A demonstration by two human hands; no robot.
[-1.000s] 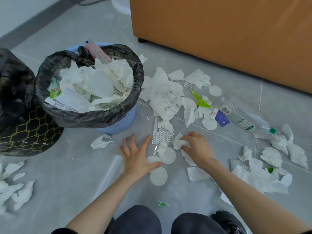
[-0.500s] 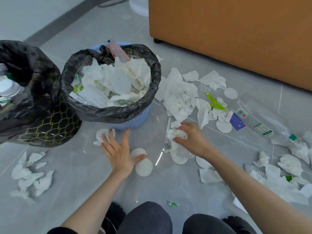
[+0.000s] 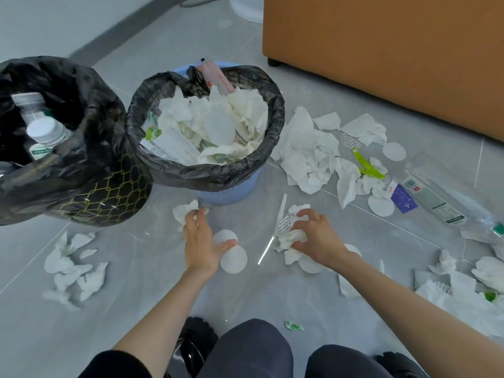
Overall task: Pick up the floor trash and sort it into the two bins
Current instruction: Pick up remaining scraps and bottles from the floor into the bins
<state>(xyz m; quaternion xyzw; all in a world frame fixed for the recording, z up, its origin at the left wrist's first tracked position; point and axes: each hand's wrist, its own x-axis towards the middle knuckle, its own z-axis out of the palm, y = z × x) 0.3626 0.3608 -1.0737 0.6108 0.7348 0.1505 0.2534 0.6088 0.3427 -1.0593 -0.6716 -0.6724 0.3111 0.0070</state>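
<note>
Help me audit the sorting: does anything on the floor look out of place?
A clear plastic bottle lies on its side among the tissues at right, though other bottles sit in the left bin. A pink wrapper pokes above the blue bin rim.

Black bin (image 3: 103, 197) cut by left edge.

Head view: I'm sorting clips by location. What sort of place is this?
Probably an indoor living room or lounge: glossy grey floor tiles, an orange-brown sofa-like piece on a short black foot, and a dark baseboard along the wall. Home or office cannot be told.
</note>
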